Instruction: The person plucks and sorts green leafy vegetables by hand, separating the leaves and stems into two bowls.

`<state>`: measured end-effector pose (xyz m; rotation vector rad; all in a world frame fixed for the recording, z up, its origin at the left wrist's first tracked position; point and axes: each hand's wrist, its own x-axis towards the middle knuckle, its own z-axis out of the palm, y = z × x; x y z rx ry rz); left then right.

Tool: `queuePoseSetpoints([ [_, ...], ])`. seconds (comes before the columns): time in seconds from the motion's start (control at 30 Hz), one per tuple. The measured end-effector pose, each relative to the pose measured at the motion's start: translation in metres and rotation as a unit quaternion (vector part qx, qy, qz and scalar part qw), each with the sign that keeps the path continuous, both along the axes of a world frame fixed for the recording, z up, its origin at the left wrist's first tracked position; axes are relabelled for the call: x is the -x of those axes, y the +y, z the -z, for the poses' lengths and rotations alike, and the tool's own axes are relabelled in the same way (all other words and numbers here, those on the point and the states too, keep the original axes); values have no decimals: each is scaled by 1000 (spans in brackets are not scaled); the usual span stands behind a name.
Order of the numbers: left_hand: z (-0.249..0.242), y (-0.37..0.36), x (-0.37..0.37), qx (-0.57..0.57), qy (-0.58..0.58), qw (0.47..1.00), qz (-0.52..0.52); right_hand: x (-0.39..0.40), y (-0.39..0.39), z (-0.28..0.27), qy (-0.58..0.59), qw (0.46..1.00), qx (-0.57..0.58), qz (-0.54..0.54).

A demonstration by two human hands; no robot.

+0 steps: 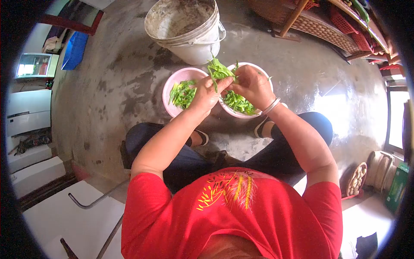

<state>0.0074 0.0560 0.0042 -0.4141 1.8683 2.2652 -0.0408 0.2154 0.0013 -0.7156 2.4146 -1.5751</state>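
My left hand (206, 96) is closed, its thumb and fingers pinching a sprig of leafy greens (219, 69) held above the basins. My right hand (255, 87), with a pale bracelet at the wrist, meets it at the stem end, fingertips closed together there. Below my left hand is a pink basin (169, 83) with cut or torn green leaves (182, 94) in it. Under my right hand stands a second pale pink basin (264, 74), partly hidden, with more green leaves (238, 103) inside. Exactly how the fingers share the stem is hard to make out.
A dirty white bucket (192, 49) with a wire handle stands just beyond the basins. Woven furniture (310, 30) and red baskets (343, 20) line the far right. A blue box (74, 51) is at the far left. My knees flank the basins on the concrete floor (103, 86).
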Motion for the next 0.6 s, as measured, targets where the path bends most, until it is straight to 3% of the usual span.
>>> queuePoseSetpoints([
  [0.2, 4, 0, 0, -3, 25, 1000, -5, 0, 3, 1, -22, 1000, -22, 2],
  [0.4, 4, -4, 3, 61, 51, 996, 37, 5, 5, 9, -305, 932, 187, -51],
  [0.6, 1, 0, 0, 17, 99, 995, 18, 6, 8, 5, -396, 892, 212, -53],
])
